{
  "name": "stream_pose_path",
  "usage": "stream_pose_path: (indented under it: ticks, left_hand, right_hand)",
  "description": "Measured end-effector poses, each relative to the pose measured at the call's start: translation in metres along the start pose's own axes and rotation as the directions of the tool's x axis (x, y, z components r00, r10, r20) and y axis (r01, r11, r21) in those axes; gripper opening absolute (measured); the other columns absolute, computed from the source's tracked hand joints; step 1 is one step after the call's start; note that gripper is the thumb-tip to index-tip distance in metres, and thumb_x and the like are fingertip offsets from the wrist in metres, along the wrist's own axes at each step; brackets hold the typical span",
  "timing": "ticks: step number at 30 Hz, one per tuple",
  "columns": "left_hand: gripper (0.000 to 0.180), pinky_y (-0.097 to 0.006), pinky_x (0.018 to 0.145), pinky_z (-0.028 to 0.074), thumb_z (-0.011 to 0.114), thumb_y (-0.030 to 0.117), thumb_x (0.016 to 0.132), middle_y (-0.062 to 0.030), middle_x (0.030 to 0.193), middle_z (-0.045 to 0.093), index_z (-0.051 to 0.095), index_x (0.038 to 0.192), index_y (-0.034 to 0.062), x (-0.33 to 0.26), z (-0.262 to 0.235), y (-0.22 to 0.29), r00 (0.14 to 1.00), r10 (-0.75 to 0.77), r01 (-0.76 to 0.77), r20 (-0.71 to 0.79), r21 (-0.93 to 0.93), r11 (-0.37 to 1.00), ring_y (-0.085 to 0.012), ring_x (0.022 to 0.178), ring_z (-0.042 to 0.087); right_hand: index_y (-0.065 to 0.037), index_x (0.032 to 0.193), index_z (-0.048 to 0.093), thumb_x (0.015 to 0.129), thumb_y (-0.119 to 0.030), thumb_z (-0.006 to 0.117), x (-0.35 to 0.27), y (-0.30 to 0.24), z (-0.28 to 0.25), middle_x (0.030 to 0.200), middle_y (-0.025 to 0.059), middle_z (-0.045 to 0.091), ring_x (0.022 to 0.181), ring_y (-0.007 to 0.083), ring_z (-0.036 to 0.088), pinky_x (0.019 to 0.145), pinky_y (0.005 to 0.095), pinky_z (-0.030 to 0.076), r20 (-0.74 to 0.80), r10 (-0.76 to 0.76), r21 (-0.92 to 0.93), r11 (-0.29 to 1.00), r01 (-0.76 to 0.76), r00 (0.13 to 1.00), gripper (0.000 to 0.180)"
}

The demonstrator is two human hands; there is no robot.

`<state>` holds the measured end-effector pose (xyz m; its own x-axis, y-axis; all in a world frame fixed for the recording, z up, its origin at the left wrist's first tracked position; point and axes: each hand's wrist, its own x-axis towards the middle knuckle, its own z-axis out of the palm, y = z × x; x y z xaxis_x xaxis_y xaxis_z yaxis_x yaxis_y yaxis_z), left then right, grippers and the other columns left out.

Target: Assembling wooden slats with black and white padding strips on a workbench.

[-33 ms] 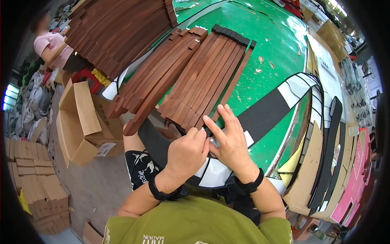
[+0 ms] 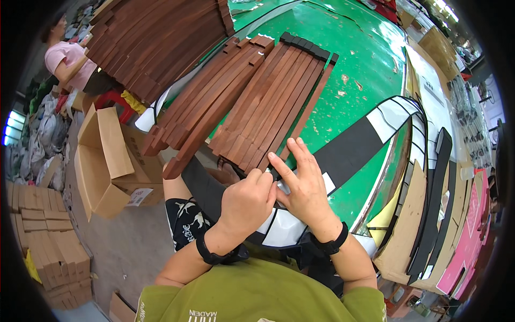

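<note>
My left hand is closed with its knuckles up, at the near end of a row of dark brown wooden strips; what its fingers grip is hidden. Right beside it, my right hand has its fingers stretched out, thumb tip by the left hand. Its fingertips are close to the near end of a thin wooden strip on the row's right side. A black band with white patches passes beneath my hands and slants up to the right. Black pieces cap the row's far end.
More wooden strips lie left of the row, with a large stack behind. The green tabletop shows worn spots. On the left are an open cardboard box, piled cartons and a person in pink. Black strips lie on the right.
</note>
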<state>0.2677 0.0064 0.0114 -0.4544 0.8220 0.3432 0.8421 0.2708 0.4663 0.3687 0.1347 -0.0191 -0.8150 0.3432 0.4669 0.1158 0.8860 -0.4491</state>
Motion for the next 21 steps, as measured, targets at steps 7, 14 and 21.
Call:
stream_pose_path:
  ticks: [7,14,21]
  left_hand:
    - [0.021,-0.037,0.052,0.050,0.077,0.014,0.084,-0.0100,0.077,0.063,0.059,0.088,0.0049,-0.008,-0.001,-0.007,1.000,-0.026,0.026,-0.002,-0.046,0.999,-0.0289,0.061,0.064]
    - [0.021,-0.033,0.056,0.051,0.071,0.019,0.094,-0.0105,0.070,0.068,0.059,0.090,0.0032,-0.009,-0.021,-0.030,0.968,-0.223,0.246,0.117,-0.237,0.940,-0.0254,0.062,0.068]
    - [0.018,-0.029,0.056,0.049,0.063,0.016,0.101,-0.0068,0.068,0.066,0.058,0.092,0.0012,0.006,-0.031,-0.035,0.952,-0.265,0.306,0.154,-0.446,0.841,-0.0136,0.064,0.066]
  right_hand:
    - [-0.016,0.137,0.060,0.067,-0.013,0.083,0.000,-0.003,0.004,0.144,0.0250,0.049,0.134,0.0442,0.050,0.105,0.0507,0.047,-0.025,0.003,-0.046,0.999,-0.004,1.000,0.074]
    - [-0.011,0.138,0.058,0.077,-0.012,0.081,0.006,0.006,-0.022,0.147,0.0253,0.045,0.133,0.0440,0.050,0.106,0.0481,0.047,0.022,0.131,0.017,0.991,-0.132,0.991,0.065]
    - [-0.012,0.130,0.063,0.078,-0.015,0.082,0.002,-0.074,-0.050,0.124,0.0170,0.061,0.110,0.0354,0.060,0.093,0.0434,0.051,0.131,-0.003,0.257,0.966,-0.031,0.991,0.055]
